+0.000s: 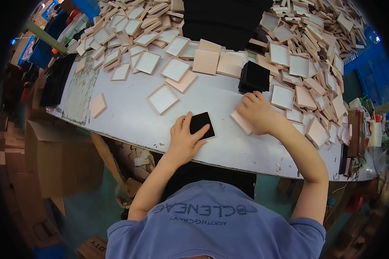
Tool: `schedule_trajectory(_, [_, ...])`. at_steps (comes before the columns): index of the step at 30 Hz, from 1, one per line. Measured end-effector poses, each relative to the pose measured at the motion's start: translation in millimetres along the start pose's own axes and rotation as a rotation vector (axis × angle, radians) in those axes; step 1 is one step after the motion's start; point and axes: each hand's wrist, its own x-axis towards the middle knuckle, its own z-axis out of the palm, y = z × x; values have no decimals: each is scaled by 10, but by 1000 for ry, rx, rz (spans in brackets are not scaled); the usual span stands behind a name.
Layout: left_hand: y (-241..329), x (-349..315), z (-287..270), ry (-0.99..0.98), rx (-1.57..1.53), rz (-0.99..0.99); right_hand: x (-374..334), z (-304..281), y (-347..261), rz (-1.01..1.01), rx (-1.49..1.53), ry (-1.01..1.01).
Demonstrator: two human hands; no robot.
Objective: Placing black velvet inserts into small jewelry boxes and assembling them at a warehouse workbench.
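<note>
My left hand grips a shallow square box on the table near its front edge, thumb on the near side and fingers over the far side. A black square pad lies inside that box. To the right, my right hand is bent over a pale pink box piece, which it partly covers. Its fingertips reach the near edge of a stack of black pads; whether they touch it I cannot tell.
Many loose pink-and-white box pieces heap along the back and right of the white table. Black material rises at the back middle. A single box piece lies at the left. A cardboard carton stands below left, blue crates at right.
</note>
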Motion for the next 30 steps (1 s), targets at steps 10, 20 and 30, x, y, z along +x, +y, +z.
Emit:
schedule_trajectory(10, [-84,-7,85,17,-130,33,335,354,-328,106,677,627])
schedule_trajectory(20, [-145,10,60,81,-29,-7,106,288,-265,159,633,683])
schedule_trajectory(30, [-247,-97,178,267,-284,57,700,180,-550,-361,707,563])
